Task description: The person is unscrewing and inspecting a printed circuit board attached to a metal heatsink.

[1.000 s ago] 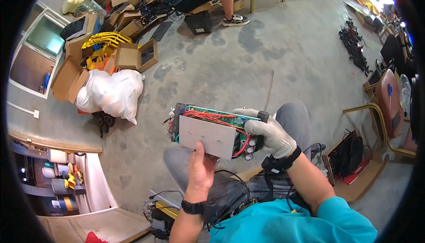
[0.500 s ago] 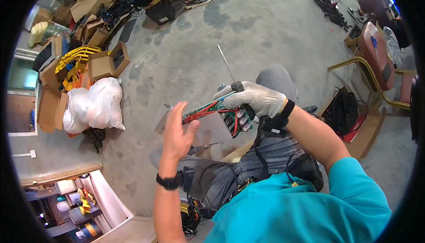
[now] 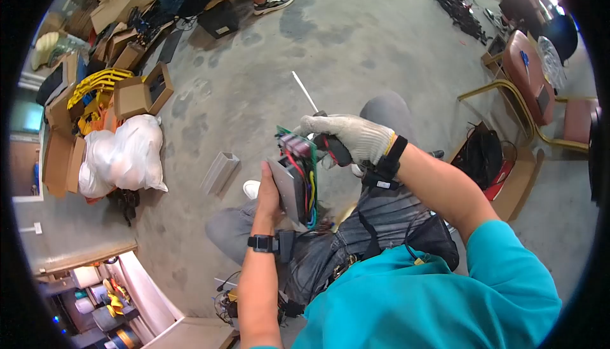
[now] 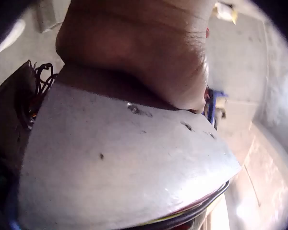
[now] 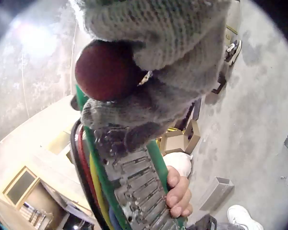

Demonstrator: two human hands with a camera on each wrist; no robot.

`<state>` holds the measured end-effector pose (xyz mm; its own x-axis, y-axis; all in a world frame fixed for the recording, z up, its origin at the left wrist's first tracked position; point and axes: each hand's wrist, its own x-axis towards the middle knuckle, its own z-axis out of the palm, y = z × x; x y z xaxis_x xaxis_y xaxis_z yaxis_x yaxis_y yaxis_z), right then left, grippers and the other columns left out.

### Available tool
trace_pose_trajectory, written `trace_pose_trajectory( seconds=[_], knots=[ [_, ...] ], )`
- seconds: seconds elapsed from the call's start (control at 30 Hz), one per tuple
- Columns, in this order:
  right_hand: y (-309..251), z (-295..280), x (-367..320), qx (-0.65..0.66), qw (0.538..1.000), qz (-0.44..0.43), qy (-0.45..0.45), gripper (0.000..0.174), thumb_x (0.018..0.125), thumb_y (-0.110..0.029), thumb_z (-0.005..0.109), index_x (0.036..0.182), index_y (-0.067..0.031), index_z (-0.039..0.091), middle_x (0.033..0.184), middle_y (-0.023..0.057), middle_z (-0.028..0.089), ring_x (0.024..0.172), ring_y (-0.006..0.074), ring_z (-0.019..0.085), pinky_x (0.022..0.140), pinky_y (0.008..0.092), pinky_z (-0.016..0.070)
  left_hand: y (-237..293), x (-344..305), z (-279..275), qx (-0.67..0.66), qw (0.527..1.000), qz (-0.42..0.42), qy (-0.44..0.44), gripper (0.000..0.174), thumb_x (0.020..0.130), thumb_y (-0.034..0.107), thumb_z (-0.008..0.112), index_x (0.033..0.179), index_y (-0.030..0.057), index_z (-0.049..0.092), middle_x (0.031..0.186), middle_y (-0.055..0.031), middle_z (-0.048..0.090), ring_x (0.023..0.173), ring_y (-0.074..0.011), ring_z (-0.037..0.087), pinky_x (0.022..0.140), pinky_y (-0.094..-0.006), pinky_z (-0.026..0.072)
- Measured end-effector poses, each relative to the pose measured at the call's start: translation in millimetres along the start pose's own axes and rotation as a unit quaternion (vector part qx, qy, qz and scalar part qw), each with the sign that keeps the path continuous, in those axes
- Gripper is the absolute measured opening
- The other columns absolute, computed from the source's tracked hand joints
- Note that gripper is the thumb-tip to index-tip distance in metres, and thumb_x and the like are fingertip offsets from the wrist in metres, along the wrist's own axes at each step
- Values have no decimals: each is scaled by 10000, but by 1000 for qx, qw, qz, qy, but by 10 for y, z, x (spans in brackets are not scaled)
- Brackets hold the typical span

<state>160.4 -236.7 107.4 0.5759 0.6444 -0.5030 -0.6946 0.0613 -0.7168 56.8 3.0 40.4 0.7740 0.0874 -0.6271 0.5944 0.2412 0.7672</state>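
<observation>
A circuit board unit (image 3: 297,145) with red, yellow and green wires is held tilted on end above my lap. Its flat grey metal plate (image 4: 115,143) faces my bare left hand (image 3: 268,191), which grips the unit by its side. In the right wrist view, left fingertips (image 5: 179,194) curl round the green board's edge. My gloved right hand (image 3: 359,136) holds a screwdriver (image 3: 304,89), its shaft pointing away over the floor and its dark red handle (image 5: 108,71) in the palm. The glove's fingers are also right at the board's upper end.
A rectangular metal tube (image 3: 220,172) lies on the floor beyond my left knee. White bags (image 3: 127,155) and cardboard boxes (image 3: 138,96) stand left. On the right are a chair (image 3: 530,75) and an open box with a black bag (image 3: 478,161). Another person's shoe (image 3: 273,4) shows at the top.
My left hand came off the plate, fingers spread, then took hold of the unit again. The unit turned from broadside to on end. The screwdriver's shaft swung left, and the head view shifted right.
</observation>
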Motion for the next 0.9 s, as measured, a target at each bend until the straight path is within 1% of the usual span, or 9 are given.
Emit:
trace_pose_trajectory(
  seconds=[0.1, 0.13, 0.17, 0.23, 0.3, 0.37, 0.6, 0.83, 0.9],
  knots=[
    [74, 103, 128, -6, 999, -48, -22, 471, 971, -481, 709, 1203, -72, 685, 1029, 37, 721, 864, 115, 665, 652, 287, 549, -165, 99, -2, -124, 992, 31, 17, 839, 1033, 773, 308, 1398, 73, 592, 1240, -97, 708, 1106, -242, 682, 1002, -375, 540],
    [112, 160, 104, -5, 999, -48, 9, 446, 969, -449, 714, 1197, -67, 687, 1010, 28, 710, 859, 114, 660, 653, 286, 548, -256, 176, -18, -173, 983, 62, 11, 776, 1016, 788, 341, 1313, 136, 639, 1145, -52, 708, 1016, -211, 680, 910, -380, 574],
    [152, 204, 76, -5, 998, -47, 40, 422, 967, -418, 719, 1190, -61, 688, 990, 18, 699, 854, 113, 655, 654, 285, 548, -335, 227, -80, -180, 981, 66, 15, 776, 1016, 788, 341, 1313, 136, 639, 1145, -52, 708, 1016, -211, 680, 910, -380, 574],
    [195, 219, 24, -98, 994, 5, 55, 457, 937, -358, 744, 1232, -15, 677, 999, 52, 697, 771, 78, 632, 605, 231, 494, -418, 268, -128, -226, 973, 55, 9, 812, 1046, 758, 281, 1442, 103, 551, 1302, -94, 676, 1176, -235, 652, 1023, -393, 533],
    [275, 346, -45, -154, 986, -8, 62, 519, 918, -378, 757, 1268, -4, 672, 941, 36, 679, 723, 70, 616, 566, 237, 460, -494, 281, -169, -238, 970, 53, 13, 814, 1044, 762, 268, 1458, 113, 535, 1335, -100, 653, 1195, -238, 639, 1033, -403, 530],
    [292, 517, -78, -197, 978, -12, 62, 490, 937, -358, 741, 1255, 10, 684, 904, 30, 674, 715, 77, 611, 606, 251, 480, -533, 294, -172, -287, 957, 32, 1, 783, 1026, 783, 292, 1340, 137, 603, 1148, -67, 690, 1041, -232, 675, 901, -411, 586],
    [442, 713, 42, -235, 967, -28, 99, 464, 953, -306, 719, 1262, 39, 705, 908, 45, 705, 742, 88, 619, 687, 275, 509, -576, 349, -161, -326, 944, 27, -41, 898, 1016, 803, 193, 1514, 110, 472, 1417, -156, 602, 1280, -327, 613, 1088, -503, 521],
    [551, 683, 186, -293, 945, -56, 131, 509, 893, -363, 745, 1180, 56, 713, 985, 124, 745, 868, 153, 682, 793, 315, 546, -426, 142, -109, -325, 943, 37, -61, 885, 1026, 784, 186, 1537, 111, 449, 1443, -151, 588, 1321, -307, 591, 1113, -493, 501],
    [593, 636, 231, -306, 943, -52, 122, 451, 908, -331, 743, 1165, 37, 700, 977, 86, 725, 843, 127, 662, 772, 294, 534, -403, 114, -118, -278, 957, 43, -67, 903, 1015, 795, 205, 1547, 103, 437, 1456, -140, 584, 1338, -290, 578, 1131, -470, 486]
  ],
)
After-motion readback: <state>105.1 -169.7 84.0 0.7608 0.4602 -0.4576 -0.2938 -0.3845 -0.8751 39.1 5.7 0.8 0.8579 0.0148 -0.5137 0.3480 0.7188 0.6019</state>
